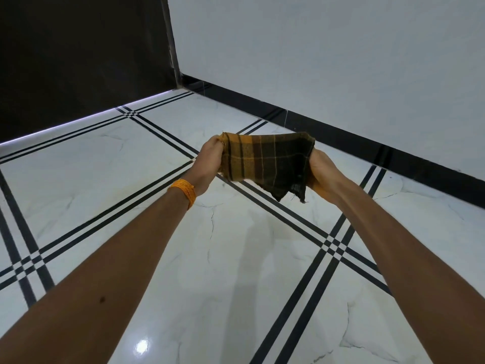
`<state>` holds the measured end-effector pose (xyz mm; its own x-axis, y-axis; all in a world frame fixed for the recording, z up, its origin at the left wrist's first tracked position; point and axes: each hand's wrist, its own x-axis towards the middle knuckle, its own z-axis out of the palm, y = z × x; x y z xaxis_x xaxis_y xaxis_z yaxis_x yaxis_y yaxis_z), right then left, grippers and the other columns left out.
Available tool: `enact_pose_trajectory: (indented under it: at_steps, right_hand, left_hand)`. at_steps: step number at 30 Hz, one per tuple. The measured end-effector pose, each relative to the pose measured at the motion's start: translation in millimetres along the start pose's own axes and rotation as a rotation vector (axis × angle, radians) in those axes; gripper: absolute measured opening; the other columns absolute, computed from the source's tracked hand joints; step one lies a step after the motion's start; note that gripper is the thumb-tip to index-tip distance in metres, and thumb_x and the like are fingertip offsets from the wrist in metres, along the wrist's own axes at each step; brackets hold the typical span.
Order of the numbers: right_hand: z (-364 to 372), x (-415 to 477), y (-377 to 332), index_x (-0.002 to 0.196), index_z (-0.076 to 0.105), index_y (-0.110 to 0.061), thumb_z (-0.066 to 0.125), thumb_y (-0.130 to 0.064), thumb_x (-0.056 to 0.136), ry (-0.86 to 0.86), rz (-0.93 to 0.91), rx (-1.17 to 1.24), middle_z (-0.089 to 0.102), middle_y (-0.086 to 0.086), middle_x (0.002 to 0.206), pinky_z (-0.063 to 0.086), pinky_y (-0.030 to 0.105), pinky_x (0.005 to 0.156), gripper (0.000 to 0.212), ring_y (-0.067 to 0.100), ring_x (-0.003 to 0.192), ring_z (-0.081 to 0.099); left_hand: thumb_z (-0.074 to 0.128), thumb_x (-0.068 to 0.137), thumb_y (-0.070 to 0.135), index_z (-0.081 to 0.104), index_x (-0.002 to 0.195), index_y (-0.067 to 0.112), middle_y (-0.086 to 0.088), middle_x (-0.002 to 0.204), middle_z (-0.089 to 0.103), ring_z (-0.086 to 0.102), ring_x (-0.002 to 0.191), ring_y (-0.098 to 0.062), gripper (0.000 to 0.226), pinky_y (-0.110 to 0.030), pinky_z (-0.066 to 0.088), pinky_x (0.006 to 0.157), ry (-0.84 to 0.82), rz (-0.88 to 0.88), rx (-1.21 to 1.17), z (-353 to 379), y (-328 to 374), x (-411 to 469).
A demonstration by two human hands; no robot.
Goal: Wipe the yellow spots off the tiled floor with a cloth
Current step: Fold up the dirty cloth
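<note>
Above tiled floor (pixel 236 258), mid-air: checked cloth (pixel 265 161) stretched between 2 hands. Left hand (pixel 210 158) pinches left edge, right hand (pixel 321 174) clamps right edge, loose corner dangling. Cloth off floor, no wiping contact. No yellow spots visible; progress unclear, wiping likely ahead.
</note>
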<state>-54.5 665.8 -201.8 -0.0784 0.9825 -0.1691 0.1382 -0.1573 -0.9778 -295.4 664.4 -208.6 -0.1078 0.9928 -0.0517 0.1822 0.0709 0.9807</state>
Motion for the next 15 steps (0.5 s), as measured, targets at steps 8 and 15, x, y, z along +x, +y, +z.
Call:
enact_pose_trajectory:
  at_steps: [8, 15]
  right_hand:
    - [16, -10, -3, 0.112, 0.066, -0.025, 0.02, -0.081, 0.091, -0.075, 0.23, 0.115, 0.068, 0.007, 0.118, 0.049, 0.049, 0.097, 0.076, 0.028, 0.111, 0.064]
    - [2, -5, 14, 0.126, 0.062, -0.009, 0.042, -0.07, 0.092, -0.174, 0.495, 0.415, 0.069, 0.02, 0.122, 0.055, 0.05, 0.09, 0.072, 0.038, 0.111, 0.065]
  left_hand:
    - [0.028, 0.097, 0.068, 0.072, 0.098, 0.024, -0.006, 0.101, 0.074, 0.066, 0.105, -0.026, 0.061, -0.046, 0.049, 0.097, -0.166, -0.238, -0.264, 11, -7, -9]
    - [0.03, 0.094, 0.067, 0.06, 0.11, 0.001, -0.019, 0.112, 0.07, 0.066, 0.104, -0.035, 0.074, -0.05, 0.052, 0.09, -0.29, -0.523, -0.63, 1, -16, -12]
